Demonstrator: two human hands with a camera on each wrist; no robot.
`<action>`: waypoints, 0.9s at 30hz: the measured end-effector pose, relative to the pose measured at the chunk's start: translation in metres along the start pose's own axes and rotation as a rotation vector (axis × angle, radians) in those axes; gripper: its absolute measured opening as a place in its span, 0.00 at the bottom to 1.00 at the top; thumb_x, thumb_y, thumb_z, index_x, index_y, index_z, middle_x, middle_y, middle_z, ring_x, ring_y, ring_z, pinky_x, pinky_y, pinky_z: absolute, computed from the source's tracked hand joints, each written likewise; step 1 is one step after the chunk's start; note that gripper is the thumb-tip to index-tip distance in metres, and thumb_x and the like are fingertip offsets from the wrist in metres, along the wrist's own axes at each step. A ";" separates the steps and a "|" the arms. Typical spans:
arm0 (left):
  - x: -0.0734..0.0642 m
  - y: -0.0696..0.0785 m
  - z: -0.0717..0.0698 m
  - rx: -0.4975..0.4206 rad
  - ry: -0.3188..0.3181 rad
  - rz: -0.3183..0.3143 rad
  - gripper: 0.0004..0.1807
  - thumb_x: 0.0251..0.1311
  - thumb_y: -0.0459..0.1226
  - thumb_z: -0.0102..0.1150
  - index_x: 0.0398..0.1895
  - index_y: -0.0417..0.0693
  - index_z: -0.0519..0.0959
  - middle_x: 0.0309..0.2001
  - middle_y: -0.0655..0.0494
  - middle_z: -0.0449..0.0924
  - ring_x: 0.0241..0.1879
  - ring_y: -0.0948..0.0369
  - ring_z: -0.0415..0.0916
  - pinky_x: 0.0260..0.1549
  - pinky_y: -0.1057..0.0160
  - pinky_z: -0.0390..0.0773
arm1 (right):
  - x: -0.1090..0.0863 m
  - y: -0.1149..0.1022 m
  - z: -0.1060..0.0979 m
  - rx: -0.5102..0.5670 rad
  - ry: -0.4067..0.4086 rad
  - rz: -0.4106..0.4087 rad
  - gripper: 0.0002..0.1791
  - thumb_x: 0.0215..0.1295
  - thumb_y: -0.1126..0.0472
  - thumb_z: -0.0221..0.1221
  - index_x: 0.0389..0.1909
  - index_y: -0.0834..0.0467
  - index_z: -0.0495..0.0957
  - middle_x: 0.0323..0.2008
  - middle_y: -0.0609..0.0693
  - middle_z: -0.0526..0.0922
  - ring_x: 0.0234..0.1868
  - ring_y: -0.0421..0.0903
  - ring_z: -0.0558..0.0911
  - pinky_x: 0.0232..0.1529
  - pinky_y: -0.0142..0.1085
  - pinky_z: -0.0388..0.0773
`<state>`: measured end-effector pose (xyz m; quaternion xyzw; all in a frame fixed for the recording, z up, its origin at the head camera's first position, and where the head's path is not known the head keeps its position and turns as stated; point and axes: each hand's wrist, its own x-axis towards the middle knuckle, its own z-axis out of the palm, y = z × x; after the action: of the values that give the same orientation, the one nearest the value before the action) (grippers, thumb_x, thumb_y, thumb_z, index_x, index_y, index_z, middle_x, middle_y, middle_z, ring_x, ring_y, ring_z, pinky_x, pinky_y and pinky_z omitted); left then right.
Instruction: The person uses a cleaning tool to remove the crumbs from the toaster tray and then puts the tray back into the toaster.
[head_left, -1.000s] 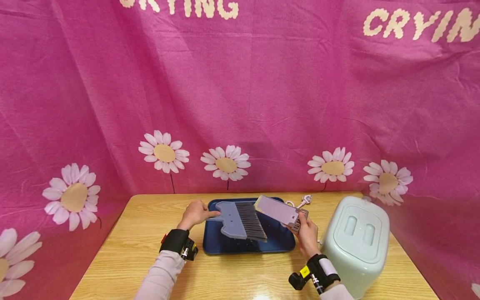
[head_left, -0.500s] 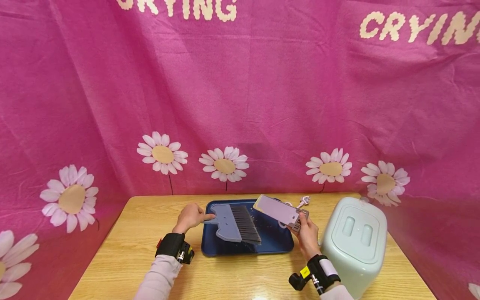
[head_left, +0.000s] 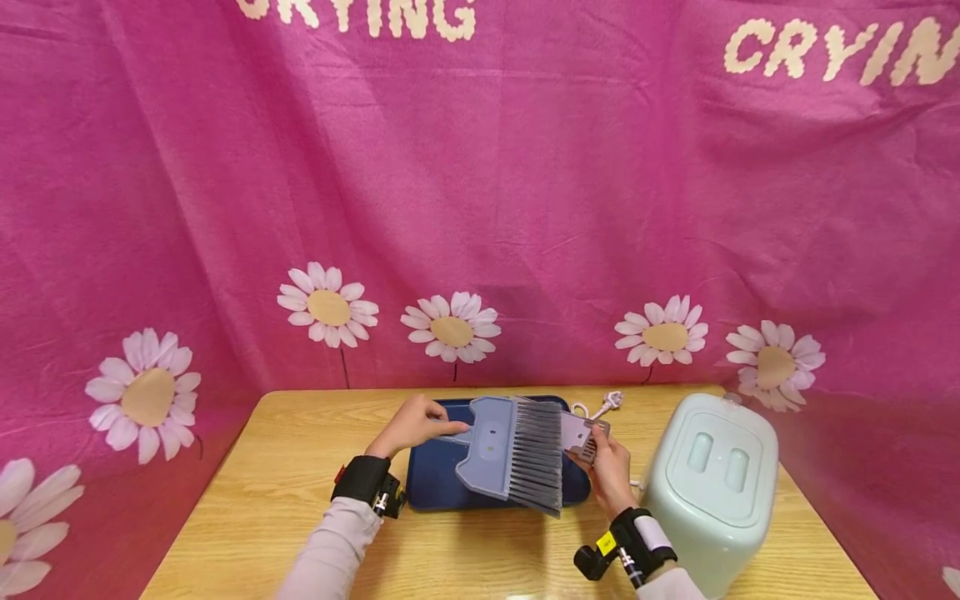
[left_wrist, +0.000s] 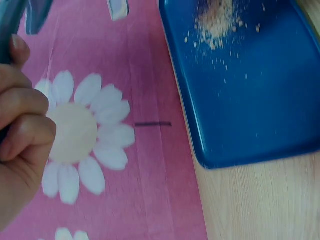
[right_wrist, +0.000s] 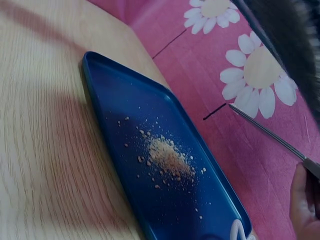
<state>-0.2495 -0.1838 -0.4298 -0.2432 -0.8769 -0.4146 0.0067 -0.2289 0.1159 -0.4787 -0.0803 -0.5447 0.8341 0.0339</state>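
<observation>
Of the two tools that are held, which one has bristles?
The blue-grey brush in the left hand; the flat lilac tool in the right hand shows none.

Curtained-off recording space, pink daisy-print cloth (head_left: pixel 562 183) on 3 sides, wood-grain table (head_left: pixel 300 433), 2 wrist-strapped cameras (head_left: pixel 592 563)

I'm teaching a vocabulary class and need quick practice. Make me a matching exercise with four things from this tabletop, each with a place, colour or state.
1. Brush
2. Tray
3. Crumbs
4. Power plug

A. Scattered around a loose heap
B. Near the back edge of the table
C. Gripped by the left hand
D. Dark blue

Right pairs: 1-C, 2-D, 3-A, 4-B
</observation>
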 end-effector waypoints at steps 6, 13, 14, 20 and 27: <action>0.009 0.007 0.010 0.013 -0.059 0.086 0.26 0.53 0.40 0.69 0.06 0.44 0.66 0.13 0.66 0.48 0.15 0.68 0.47 0.20 0.67 0.49 | 0.001 0.000 0.003 -0.024 0.007 0.018 0.23 0.77 0.59 0.39 0.59 0.77 0.60 0.27 0.40 0.78 0.29 0.32 0.78 0.33 0.27 0.76; 0.011 0.004 0.011 0.041 -0.059 0.098 0.27 0.53 0.40 0.69 0.05 0.44 0.65 0.12 0.67 0.47 0.14 0.69 0.45 0.20 0.67 0.48 | 0.003 -0.004 0.004 0.004 -0.002 0.013 0.25 0.77 0.60 0.37 0.63 0.78 0.55 0.30 0.41 0.79 0.31 0.32 0.79 0.34 0.28 0.77; 0.011 0.004 0.011 0.043 -0.059 0.086 0.27 0.53 0.40 0.70 0.05 0.44 0.65 0.12 0.67 0.47 0.14 0.69 0.45 0.20 0.67 0.49 | 0.003 -0.005 0.003 0.009 -0.004 0.010 0.25 0.78 0.60 0.37 0.63 0.78 0.55 0.31 0.41 0.79 0.32 0.32 0.79 0.35 0.28 0.77; 0.010 0.001 0.006 0.071 -0.052 -0.021 0.27 0.53 0.42 0.69 0.06 0.42 0.66 0.12 0.65 0.49 0.13 0.67 0.49 0.18 0.67 0.50 | 0.003 -0.007 0.002 -0.005 -0.005 0.008 0.27 0.78 0.59 0.37 0.65 0.79 0.53 0.35 0.45 0.80 0.34 0.33 0.80 0.38 0.30 0.79; 0.007 -0.003 0.000 0.112 -0.031 -0.093 0.28 0.53 0.43 0.70 0.05 0.49 0.63 0.11 0.65 0.49 0.12 0.66 0.48 0.17 0.66 0.49 | 0.005 -0.008 -0.002 -0.014 0.015 -0.001 0.27 0.78 0.60 0.37 0.65 0.79 0.53 0.35 0.46 0.81 0.33 0.33 0.81 0.38 0.29 0.79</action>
<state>-0.2564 -0.1823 -0.4303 -0.2077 -0.9091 -0.3608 -0.0126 -0.2334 0.1216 -0.4724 -0.0865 -0.5504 0.8295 0.0380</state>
